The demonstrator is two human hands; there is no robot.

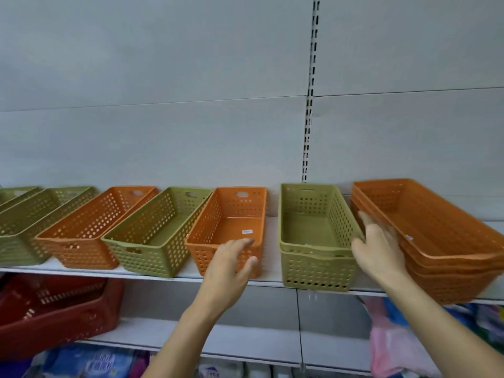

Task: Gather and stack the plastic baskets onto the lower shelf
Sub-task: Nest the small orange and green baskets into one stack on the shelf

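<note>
Orange basket (229, 230) on upper shelf (152, 271), front edge under left hand (231, 266), fingers apart, not clamped. Right hand (377, 248) flat against orange stack (441, 241), fingers straight. Risk: loose one-handed pull tipping basket off shelf edge.
</note>
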